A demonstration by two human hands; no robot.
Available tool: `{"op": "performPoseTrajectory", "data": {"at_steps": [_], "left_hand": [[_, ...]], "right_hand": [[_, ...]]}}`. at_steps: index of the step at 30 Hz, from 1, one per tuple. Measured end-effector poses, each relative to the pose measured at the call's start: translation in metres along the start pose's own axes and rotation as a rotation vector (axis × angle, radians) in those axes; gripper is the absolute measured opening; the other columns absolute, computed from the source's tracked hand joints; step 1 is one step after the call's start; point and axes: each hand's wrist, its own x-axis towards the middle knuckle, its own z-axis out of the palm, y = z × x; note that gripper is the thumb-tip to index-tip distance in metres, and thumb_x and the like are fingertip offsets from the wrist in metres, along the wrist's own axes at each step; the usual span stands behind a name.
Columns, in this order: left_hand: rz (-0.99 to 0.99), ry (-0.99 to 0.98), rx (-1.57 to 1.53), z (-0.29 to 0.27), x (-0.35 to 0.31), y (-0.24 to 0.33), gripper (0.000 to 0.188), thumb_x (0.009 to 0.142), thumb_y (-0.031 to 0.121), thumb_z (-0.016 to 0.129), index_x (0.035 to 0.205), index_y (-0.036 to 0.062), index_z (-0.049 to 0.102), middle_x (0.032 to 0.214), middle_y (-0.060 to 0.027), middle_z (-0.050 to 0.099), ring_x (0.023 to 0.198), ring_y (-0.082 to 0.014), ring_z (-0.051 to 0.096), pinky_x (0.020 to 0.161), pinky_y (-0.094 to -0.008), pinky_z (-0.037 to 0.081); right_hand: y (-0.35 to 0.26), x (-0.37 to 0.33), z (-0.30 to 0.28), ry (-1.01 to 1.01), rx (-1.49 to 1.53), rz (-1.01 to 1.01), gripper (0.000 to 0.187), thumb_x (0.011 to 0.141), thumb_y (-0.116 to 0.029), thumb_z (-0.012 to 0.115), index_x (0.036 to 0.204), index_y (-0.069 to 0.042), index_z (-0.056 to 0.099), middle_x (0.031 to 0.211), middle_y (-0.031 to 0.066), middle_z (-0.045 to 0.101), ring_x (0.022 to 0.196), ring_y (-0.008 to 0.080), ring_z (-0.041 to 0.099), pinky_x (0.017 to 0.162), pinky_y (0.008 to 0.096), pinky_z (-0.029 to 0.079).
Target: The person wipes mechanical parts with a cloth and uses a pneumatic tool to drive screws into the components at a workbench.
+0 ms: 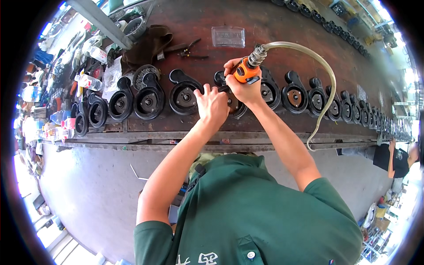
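Observation:
My right hand (244,86) is closed round an orange air-driven power tool (246,70). A clear hose (325,62) runs from the tool's metal fitting. Under and beside both hands is a black round housing (238,108) with a stubby neck and a brown inner disc, partly covered by my hands. My left hand (212,106) lies at its left edge with fingers spread, palm down; whatever is under the palm is hidden. Just left of it stands another black housing (184,97) with a grey inner plate. Where the tool's tip meets the housing is hidden.
More black housings (295,96) line the bench edge both ways. A metal bowl of small parts (145,76), a brown cloth (148,46), pliers (190,48) and a clear plastic tray (228,36) lie behind. A metal post (101,22) rises at far left. Another person (393,160) is at far right.

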Motion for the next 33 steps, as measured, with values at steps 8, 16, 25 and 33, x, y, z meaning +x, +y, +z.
{"op": "performPoseTrajectory", "data": {"at_steps": [8,16,25,33], "left_hand": [[-0.016,0.026,-0.013,0.004,-0.004,0.002,0.022,0.073,0.029,0.08,0.089,0.0137,0.078,0.107,-0.0087,0.068,0.117,-0.028,0.053,0.099,-0.0532,0.038],[-0.013,-0.066,0.029,0.003,0.004,0.0,0.03,0.073,0.031,0.082,0.097,0.0143,0.077,0.107,-0.007,0.066,0.116,-0.028,0.054,0.099,-0.0566,0.04],[-0.018,-0.057,0.043,0.002,0.003,0.004,0.027,0.073,0.03,0.082,0.094,0.0141,0.077,0.108,-0.0066,0.066,0.115,-0.028,0.055,0.098,-0.0565,0.041],[-0.015,-0.046,0.038,0.0,0.002,0.004,0.028,0.073,0.031,0.083,0.093,0.0116,0.076,0.107,-0.0072,0.066,0.115,-0.0271,0.056,0.098,-0.0561,0.042]], "right_hand": [[-0.001,0.001,0.001,0.071,0.093,0.089,0.01,0.078,0.006,0.067,0.086,0.001,0.064,0.081,0.0013,0.066,0.074,0.0075,0.062,0.069,0.0244,0.051],[0.006,0.002,-0.007,0.033,0.008,0.095,0.017,0.08,0.01,0.062,0.095,0.002,0.064,0.083,0.0056,0.067,0.069,0.0096,0.063,0.062,0.0235,0.053],[0.005,0.0,-0.001,0.069,0.051,0.087,0.012,0.079,0.007,0.065,0.089,0.002,0.065,0.081,0.0023,0.066,0.073,0.0076,0.061,0.067,0.0247,0.052],[0.017,0.0,-0.009,0.015,-0.004,0.044,0.019,0.081,0.009,0.062,0.098,0.002,0.064,0.086,0.0056,0.067,0.074,0.0104,0.064,0.066,0.0255,0.055]]}}
